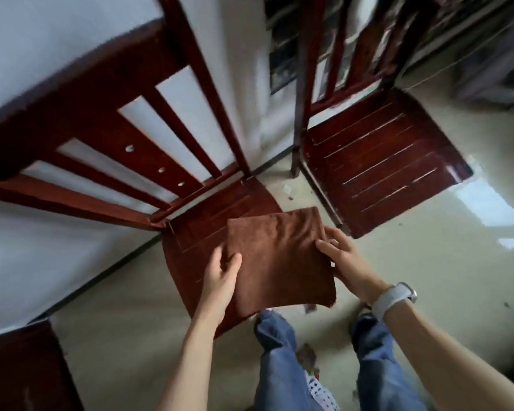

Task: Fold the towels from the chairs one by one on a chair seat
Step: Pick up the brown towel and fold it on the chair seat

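Note:
A brown towel (279,259), folded into a flat rectangle, lies over the seat of the near wooden chair (196,229) and overhangs its front right edge. My left hand (221,271) grips the towel's left edge, thumb on top. My right hand (343,256) holds its right edge, fingers on top; a white watch sits on that wrist. A second chair (377,161) stands to the right with a bare slatted seat. No other towel shows clearly; the second chair's back is blurred.
A third dark wooden seat (21,369) shows at the bottom left. White wall runs behind the chairs. Glossy pale floor (428,277) spreads to the right, with small bits of debris. My legs in blue jeans stand below the towel.

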Demonstrator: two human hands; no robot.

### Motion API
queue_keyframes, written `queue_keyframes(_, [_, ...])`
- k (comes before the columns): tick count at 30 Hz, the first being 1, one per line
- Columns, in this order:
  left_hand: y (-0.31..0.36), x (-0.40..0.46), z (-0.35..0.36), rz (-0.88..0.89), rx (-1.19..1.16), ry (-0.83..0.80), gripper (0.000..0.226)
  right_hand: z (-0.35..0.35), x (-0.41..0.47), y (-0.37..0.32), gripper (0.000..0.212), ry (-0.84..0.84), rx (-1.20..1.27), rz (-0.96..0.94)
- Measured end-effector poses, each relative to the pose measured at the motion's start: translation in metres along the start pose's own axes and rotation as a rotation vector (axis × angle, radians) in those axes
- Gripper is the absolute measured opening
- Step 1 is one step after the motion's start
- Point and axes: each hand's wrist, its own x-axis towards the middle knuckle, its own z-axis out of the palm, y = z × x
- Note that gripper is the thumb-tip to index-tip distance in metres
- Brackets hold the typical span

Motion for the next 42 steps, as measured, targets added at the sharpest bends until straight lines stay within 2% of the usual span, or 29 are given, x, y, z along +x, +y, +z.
queue_keyframes(3, [0.050, -0.026, 0.077, 0.103, 0.082, -0.064, 0.040, -0.079, -0.040, -0.034, 0.025, 0.076, 0.009, -0.098])
queue_keyframes(5, [0.080, -0.042, 0.140, 0.149, 0.098, -0.112, 0.034, -0.141, -0.066, -0.054, 0.025, 0.125, 0.012, -0.157])
queue_keyframes(7, [0.107, -0.059, 0.208, 0.154, 0.073, -0.175, 0.029, -0.207, -0.091, -0.069, 0.025, 0.177, 0.039, -0.185])
queue_keyframes(9, [0.133, -0.075, 0.276, 0.150, 0.069, -0.254, 0.036, -0.273, -0.118, -0.081, 0.026, 0.268, 0.082, -0.208])
queue_keyframes(13, [0.185, -0.100, 0.398, 0.237, 0.123, -0.424, 0.031, -0.386, -0.166, -0.097, 0.025, 0.450, 0.206, -0.251])
queue_keyframes(18, [0.250, -0.122, 0.525, 0.271, 0.116, -0.643, 0.026, -0.494, -0.204, -0.111, 0.023, 0.640, 0.422, -0.312])
queue_keyframes(23, [0.310, -0.118, 0.649, 0.296, 0.151, -0.772, 0.030, -0.595, -0.205, -0.141, 0.024, 0.742, 0.538, -0.358])
queue_keyframes(29, [0.391, -0.093, 0.815, 0.261, 0.124, -0.916, 0.035, -0.736, -0.182, -0.217, 0.027, 0.857, 0.649, -0.384])
queue_keyframes(35, [0.483, -0.089, 0.962, 0.308, 0.250, -0.983, 0.039, -0.861, -0.176, -0.287, 0.024, 0.939, 0.749, -0.437])
queue_keyframes(42, [0.532, -0.080, 1.108, 0.312, 0.334, -1.019, 0.038, -0.989, -0.152, -0.330, 0.024, 1.006, 0.831, -0.423])
